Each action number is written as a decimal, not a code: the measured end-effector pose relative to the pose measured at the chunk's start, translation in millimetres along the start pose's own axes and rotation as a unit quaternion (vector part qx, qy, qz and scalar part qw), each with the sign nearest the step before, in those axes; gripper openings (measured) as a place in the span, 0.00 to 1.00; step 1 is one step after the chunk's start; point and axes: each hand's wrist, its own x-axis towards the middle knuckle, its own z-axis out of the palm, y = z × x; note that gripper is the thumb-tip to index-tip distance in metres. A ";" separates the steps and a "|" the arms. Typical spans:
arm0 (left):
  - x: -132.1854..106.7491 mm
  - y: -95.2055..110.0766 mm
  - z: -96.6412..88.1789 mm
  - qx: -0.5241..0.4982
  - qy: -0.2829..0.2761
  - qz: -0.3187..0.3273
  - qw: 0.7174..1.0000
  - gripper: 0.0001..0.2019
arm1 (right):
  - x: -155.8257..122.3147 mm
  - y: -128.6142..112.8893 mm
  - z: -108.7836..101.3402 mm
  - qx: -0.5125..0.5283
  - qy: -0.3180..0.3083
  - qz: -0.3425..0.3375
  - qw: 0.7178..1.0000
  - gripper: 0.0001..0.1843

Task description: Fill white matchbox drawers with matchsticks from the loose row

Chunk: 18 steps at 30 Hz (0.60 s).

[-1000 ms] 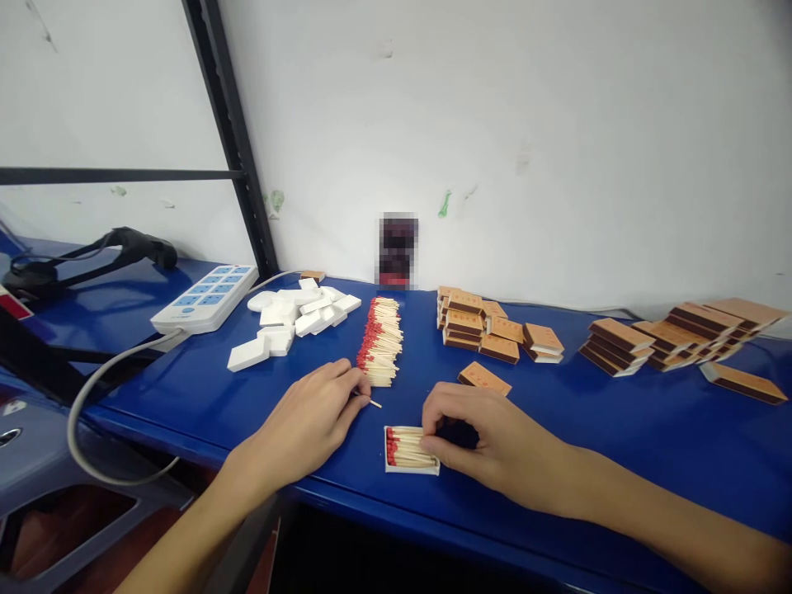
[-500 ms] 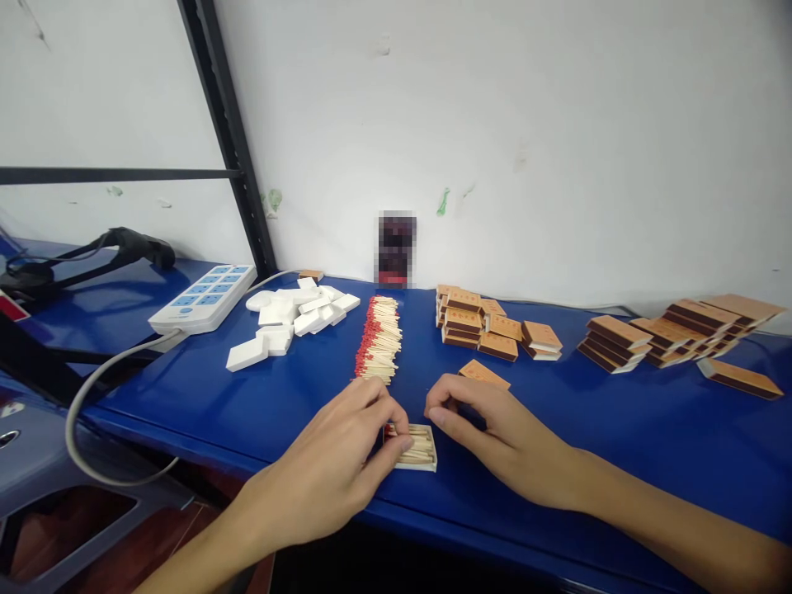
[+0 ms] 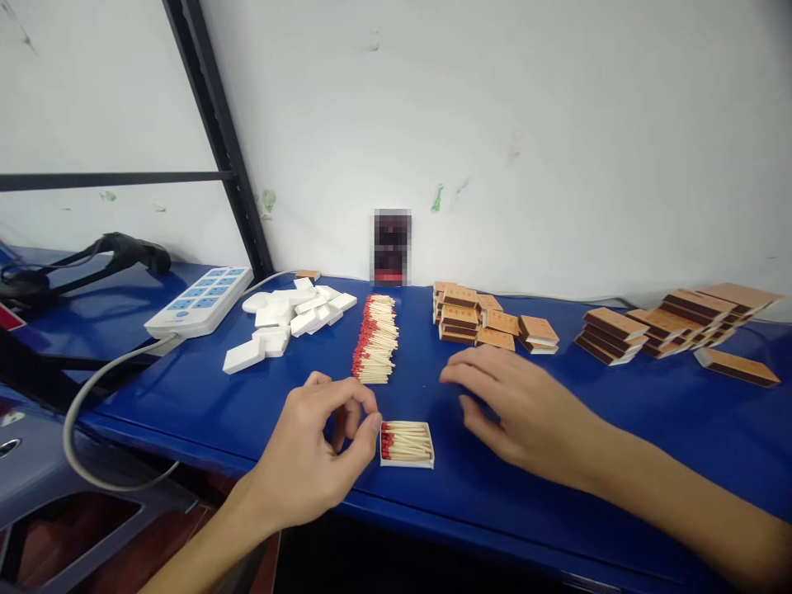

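Observation:
A small white matchbox tray (image 3: pixel 407 465) lies on the blue table, with red-headed matches (image 3: pixel 408 440) side by side in it. At the tray's far left corner, the thumb and index finger of my left hand (image 3: pixel 322 450) come together in a pinch against its edge. My right hand (image 3: pixel 513 404) is to the right of the tray, palm down, fingers stretched forward and thumb apart. It covers the spot where a loose orange matchbox sleeve lay. Beyond the tray, a long row of loose matches (image 3: pixel 376 342) runs toward the wall.
White matchbox trays (image 3: pixel 272 312) are heaped at the left, near a power strip (image 3: pixel 201 301) with a cable. Orange matchboxes (image 3: pixel 461 313) are stacked behind my right hand, and more matchboxes (image 3: pixel 612 334) at the far right. A dark blurred-out item (image 3: pixel 391 247) leans against the wall.
My left hand has drawn back left from over the matches to the tray's left edge, baring them. My right hand has moved right and forward, its fingers straightening over the loose sleeve.

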 end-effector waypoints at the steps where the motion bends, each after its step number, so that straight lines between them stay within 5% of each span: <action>1: -0.6 0.2 0.5 0.003 0.002 0.016 1.000 0.05 | -2.7 6.1 -1.3 -0.051 -0.009 0.020 0.998 0.11; 4: -1.6 -0.3 2.8 0.022 0.020 0.035 0.999 0.02 | -10.3 20.4 -1.0 -0.153 -0.038 0.115 0.981 0.13; 7: -1.7 -1.2 3.7 0.025 0.028 0.020 0.999 0.03 | -12.9 22.7 1.9 -0.140 -0.082 0.160 0.974 0.16; 10: -1.3 0.1 2.7 0.016 -0.013 0.050 0.999 0.02 | -10.0 12.4 -1.8 -0.047 -0.124 0.124 0.983 0.10; 13: -0.2 2.7 2.6 0.031 -0.088 0.088 0.992 0.08 | -6.9 -3.4 -11.2 0.060 -0.175 0.052 0.981 0.13; 18: 1.4 1.6 6.4 0.059 -0.125 0.068 0.988 0.11 | -6.0 -18.7 -14.2 0.145 -0.190 0.014 0.971 0.15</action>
